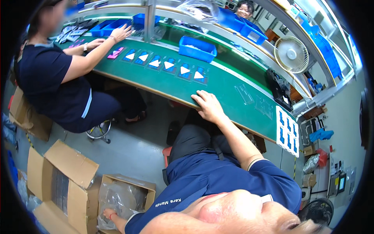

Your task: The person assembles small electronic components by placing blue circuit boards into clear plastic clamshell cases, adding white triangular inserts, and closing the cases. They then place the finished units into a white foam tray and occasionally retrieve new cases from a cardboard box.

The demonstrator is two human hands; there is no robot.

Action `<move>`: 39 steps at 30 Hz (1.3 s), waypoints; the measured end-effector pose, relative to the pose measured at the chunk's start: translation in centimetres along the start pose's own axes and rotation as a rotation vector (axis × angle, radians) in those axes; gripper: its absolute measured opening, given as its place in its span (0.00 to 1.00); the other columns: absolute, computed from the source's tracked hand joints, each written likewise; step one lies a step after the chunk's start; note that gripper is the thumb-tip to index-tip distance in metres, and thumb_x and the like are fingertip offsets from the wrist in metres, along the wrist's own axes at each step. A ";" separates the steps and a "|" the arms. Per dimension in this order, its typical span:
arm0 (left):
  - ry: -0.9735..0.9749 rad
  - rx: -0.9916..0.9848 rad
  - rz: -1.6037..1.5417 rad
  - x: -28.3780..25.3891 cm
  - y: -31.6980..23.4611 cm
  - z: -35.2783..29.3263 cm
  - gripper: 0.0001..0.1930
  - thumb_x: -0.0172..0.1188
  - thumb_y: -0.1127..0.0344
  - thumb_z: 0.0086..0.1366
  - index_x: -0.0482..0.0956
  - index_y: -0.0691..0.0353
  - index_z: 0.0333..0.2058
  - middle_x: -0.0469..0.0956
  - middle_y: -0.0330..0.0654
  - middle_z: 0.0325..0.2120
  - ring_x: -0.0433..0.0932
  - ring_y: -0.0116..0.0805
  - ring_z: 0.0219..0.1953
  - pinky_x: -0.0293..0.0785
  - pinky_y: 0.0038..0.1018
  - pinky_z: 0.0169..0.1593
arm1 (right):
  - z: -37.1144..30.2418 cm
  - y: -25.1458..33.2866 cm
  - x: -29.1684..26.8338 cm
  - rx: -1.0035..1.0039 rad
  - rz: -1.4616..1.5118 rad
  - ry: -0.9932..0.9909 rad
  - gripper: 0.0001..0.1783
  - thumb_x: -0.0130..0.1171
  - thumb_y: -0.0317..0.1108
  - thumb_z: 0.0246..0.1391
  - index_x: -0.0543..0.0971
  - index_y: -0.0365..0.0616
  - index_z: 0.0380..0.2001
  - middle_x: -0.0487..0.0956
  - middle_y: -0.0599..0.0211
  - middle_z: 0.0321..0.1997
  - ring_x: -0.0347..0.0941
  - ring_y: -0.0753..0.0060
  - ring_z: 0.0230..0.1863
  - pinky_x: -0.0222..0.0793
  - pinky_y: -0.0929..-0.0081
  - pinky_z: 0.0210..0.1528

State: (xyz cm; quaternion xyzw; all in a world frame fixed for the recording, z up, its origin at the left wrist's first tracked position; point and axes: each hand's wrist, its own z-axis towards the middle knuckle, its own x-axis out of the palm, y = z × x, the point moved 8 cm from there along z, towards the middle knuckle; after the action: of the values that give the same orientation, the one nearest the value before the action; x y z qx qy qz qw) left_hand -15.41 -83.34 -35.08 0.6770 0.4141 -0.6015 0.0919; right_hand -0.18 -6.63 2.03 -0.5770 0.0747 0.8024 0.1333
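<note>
My left hand [109, 214], with a red band at the wrist, reaches down at my left against a clear plastic bag [117, 197] in an open cardboard box [150, 186]. Its fingers are too small and covered to make out. My right hand [210, 106] rests open on the near edge of the green table [230, 91], fingers spread, holding nothing. Beyond it lies a row of several flat, clear-edged pieces [184, 71], blue with white triangles. Two clear plastic pieces [244, 94] lie to the right of that hand, near a white tray [278, 117] holding several dark blue pieces.
A co-worker [50, 74] in dark blue sits at the left, hands over the table near pink pieces [115, 53]. Another open carton [80, 160] stands beside the box. A blue bin [197, 48], a fan [291, 54] and metal frame posts [150, 23] line the table's far side.
</note>
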 end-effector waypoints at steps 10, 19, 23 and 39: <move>0.068 0.028 -0.021 1.8 -0.9 -1.5 0.22 0.65 0.64 0.52 0.73 0.66 0.45 0.76 0.45 0.39 0.73 0.37 0.41 0.67 0.31 0.48 | -0.6 0.4 0.0 -0.007 -0.065 0.011 0.43 0.70 0.26 0.35 0.68 0.51 0.60 0.67 0.55 0.63 0.62 0.52 0.66 0.59 0.58 0.64; 0.092 0.190 -0.009 2.8 -6.2 -0.7 0.21 0.66 0.64 0.52 0.74 0.66 0.44 0.77 0.43 0.37 0.73 0.35 0.39 0.68 0.30 0.46 | 0.6 1.1 -0.6 -0.092 0.002 -0.057 0.40 0.67 0.27 0.36 0.70 0.50 0.58 0.71 0.52 0.61 0.66 0.47 0.62 0.65 0.55 0.60; 0.102 0.345 -0.007 4.1 -12.3 -0.5 0.20 0.66 0.64 0.52 0.74 0.65 0.43 0.77 0.43 0.36 0.73 0.35 0.39 0.68 0.29 0.45 | 0.6 0.0 0.8 -0.114 -0.045 -0.108 0.40 0.68 0.29 0.35 0.70 0.50 0.58 0.71 0.53 0.59 0.67 0.49 0.61 0.67 0.56 0.57; 0.177 0.474 0.075 3.8 -16.9 -3.4 0.18 0.67 0.64 0.53 0.76 0.65 0.40 0.77 0.41 0.33 0.73 0.32 0.35 0.68 0.28 0.41 | -1.4 -0.7 0.6 -0.011 -0.040 -0.059 0.38 0.68 0.35 0.41 0.68 0.55 0.60 0.68 0.58 0.62 0.62 0.55 0.65 0.59 0.57 0.63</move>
State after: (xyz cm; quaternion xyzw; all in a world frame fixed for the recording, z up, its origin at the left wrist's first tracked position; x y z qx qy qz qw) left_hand -24.54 -68.72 -31.24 0.7445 0.2428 -0.6162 -0.0837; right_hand 1.11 -6.22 1.08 -0.5549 0.0547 0.8167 0.1485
